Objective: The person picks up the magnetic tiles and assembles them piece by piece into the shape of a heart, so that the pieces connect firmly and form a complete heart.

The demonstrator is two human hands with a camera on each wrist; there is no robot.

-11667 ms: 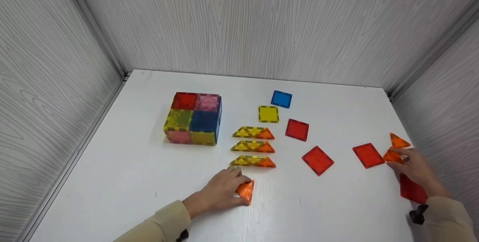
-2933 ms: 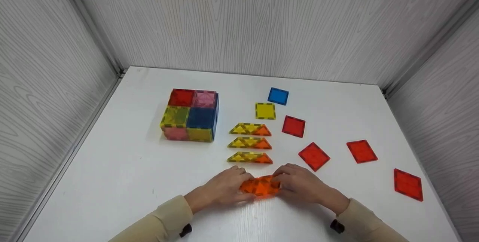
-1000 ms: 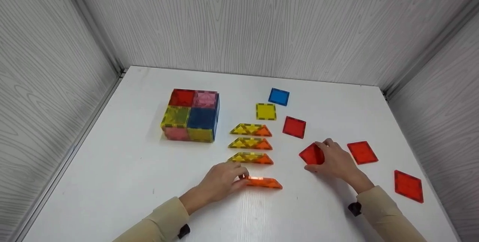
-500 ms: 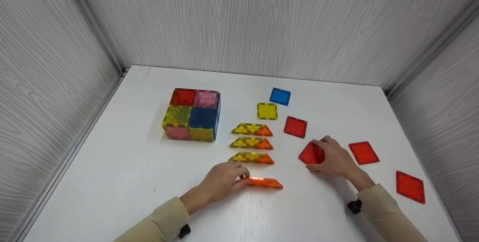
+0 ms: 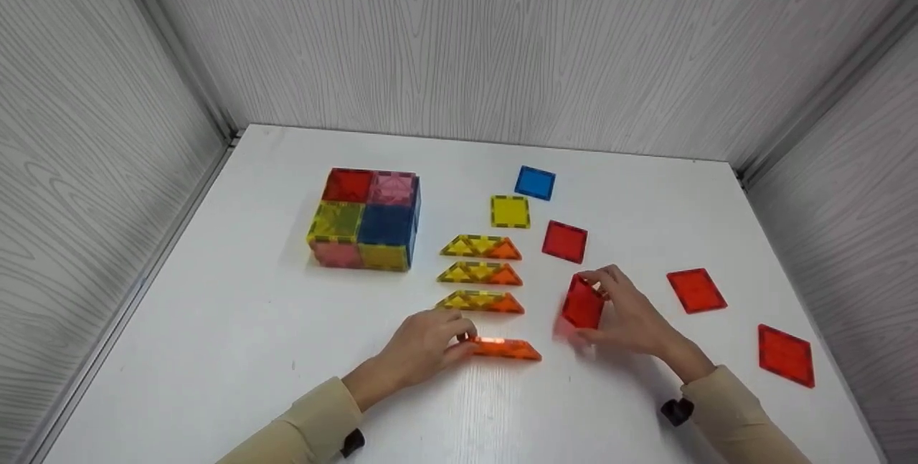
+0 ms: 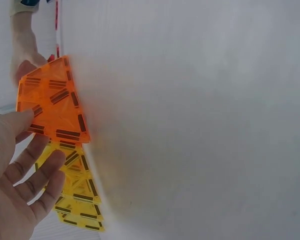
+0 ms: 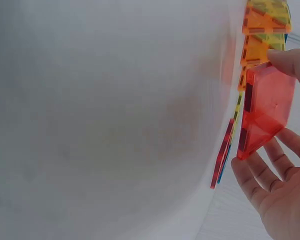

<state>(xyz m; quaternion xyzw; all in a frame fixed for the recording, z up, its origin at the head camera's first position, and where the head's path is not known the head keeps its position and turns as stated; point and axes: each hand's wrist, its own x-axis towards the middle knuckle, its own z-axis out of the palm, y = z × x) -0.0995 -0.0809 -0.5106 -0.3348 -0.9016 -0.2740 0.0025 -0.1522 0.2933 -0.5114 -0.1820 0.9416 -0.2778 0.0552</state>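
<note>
My left hand [image 5: 409, 351] pinches the left end of an orange trapezoid strip [image 5: 508, 350] of triangular magnetic tiles, which stands on its long edge. In the left wrist view the thumb lies on the face of that orange strip [image 6: 55, 107]. Farther right, my right hand [image 5: 631, 317] grips a red square magnetic tile [image 5: 582, 304] by its edges, tipped up steeply. The right wrist view shows the red tile [image 7: 270, 102] between thumb and fingers. Behind the orange strip stand three yellow-and-orange trapezoid strips [image 5: 479, 274] in parallel rows.
A block of multicoloured tiles [image 5: 387, 224] stands at the back left of the white table [image 5: 215, 356]. Loose squares lie flat: blue [image 5: 535, 183], yellow [image 5: 510, 211], red [image 5: 565, 241], and two more red squares [image 5: 697, 290] toward the right edge. Panels enclose the table's back and sides.
Orange triangles from the right edge have joined the left hand's piece as an upright strip. Just now my right hand has raised the flat red square and shifted it left; the left hand stays put.
</note>
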